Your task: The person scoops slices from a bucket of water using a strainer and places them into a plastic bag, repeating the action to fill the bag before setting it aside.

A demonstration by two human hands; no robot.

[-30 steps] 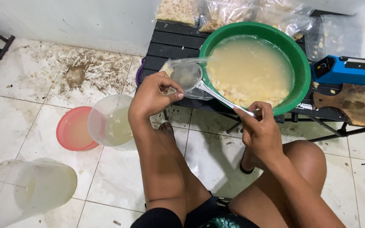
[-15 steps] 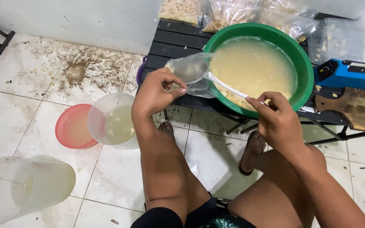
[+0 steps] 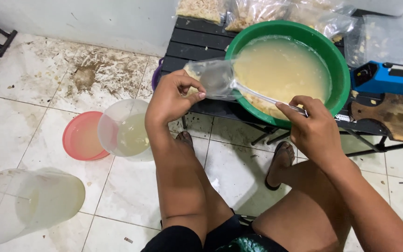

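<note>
Bag (image 3: 211,77), a small clear plastic one, is hanging at the near left rim of the green basin (image 3: 339,70), over the edge of the black slatted table (image 3: 197,44). The left hand (image 3: 169,100) is pinching the bag's mouth, thumb and forefinger closed on the plastic and the other fingers curled in beside them. The right hand (image 3: 311,128) is gripping the thin handle of a clear ladle (image 3: 257,95), fingers wrapped tight round its end, and the ladle's bowl is sitting inside the open bag, tilted. The basin is holding a cloudy pale-yellow liquid nearly to the brim. The person is sitting low with bare knees apart and sandalled feet on the white tiled floor. Down to the left, a clear tub (image 3: 127,130) with a little yellowish liquid is leaning against a pink lid (image 3: 78,137), touching it. Another clear container (image 3: 29,205) is lying on its side nearer the lower left corner, well apart from the hands. Filled plastic bags (image 3: 253,11) are lying along the far side of the table, and a blue tool (image 3: 388,79) is resting to the right of the basin.
</note>
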